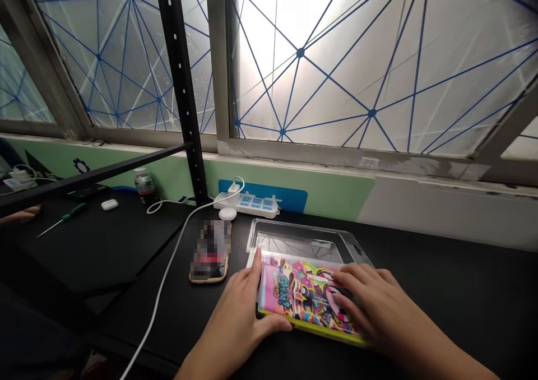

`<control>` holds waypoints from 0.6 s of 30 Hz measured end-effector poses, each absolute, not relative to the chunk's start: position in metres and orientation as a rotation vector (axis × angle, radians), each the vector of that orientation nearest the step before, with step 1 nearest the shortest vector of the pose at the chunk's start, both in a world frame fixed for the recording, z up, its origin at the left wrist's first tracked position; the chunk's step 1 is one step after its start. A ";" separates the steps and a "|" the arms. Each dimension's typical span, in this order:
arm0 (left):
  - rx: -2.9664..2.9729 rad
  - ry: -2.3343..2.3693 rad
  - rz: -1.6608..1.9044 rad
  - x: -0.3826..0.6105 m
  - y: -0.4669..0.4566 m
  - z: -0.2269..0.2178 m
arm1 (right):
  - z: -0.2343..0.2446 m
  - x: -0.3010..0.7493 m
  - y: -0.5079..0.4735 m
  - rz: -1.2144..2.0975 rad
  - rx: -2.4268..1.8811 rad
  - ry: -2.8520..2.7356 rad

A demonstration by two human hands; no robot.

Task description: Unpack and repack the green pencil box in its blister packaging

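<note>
A flat, brightly patterned box [309, 296] with pink, yellow and cartoon print lies before me on the black table. My left hand [246, 313] grips its left end, the index finger along the side and the thumb at the front edge. Over the right end, my right hand [370, 299] curls with its fingers on the printed top; its thumb is hard to make out. Just behind the box, partly covered by it, sits a clear plastic blister shell [300, 240] with a hang hole at its right.
A phone [210, 251] lies left of my left hand. Behind it are a white earbud case [227, 214] and a power strip [252, 202] with a white cable [170, 268]. Further left are a shelf post [185, 88], a bottle [145, 186], a screwdriver [65, 217] and another person's hand [21, 216].
</note>
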State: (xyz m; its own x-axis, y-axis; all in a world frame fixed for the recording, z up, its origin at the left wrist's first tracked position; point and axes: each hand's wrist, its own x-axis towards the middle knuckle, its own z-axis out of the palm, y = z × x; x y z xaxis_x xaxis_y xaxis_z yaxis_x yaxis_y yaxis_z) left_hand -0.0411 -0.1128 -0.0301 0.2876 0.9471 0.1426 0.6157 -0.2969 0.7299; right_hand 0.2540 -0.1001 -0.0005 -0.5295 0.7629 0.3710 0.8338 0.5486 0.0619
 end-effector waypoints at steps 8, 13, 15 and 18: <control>1.970 1.399 0.795 -0.046 -0.109 -0.026 | -0.016 0.210 -0.082 -0.331 -1.297 -2.412; 1.980 1.386 0.788 -0.048 -0.110 -0.022 | -0.013 0.214 -0.080 -0.342 -1.204 -2.254; 2.002 1.354 0.800 -0.050 -0.112 -0.020 | -0.007 0.215 -0.083 -0.429 -1.153 -2.207; 1.996 1.261 0.828 -0.055 -0.117 -0.016 | 0.003 0.220 -0.096 -0.579 -0.998 -2.177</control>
State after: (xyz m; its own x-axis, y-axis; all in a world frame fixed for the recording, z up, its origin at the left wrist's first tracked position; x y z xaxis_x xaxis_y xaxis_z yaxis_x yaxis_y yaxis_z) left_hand -0.0552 -0.1174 -0.0156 0.3449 0.9222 0.1748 0.5275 -0.3445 0.7766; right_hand 0.2198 -0.0958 0.0030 -0.4869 0.4892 0.7236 0.7842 0.6097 0.1154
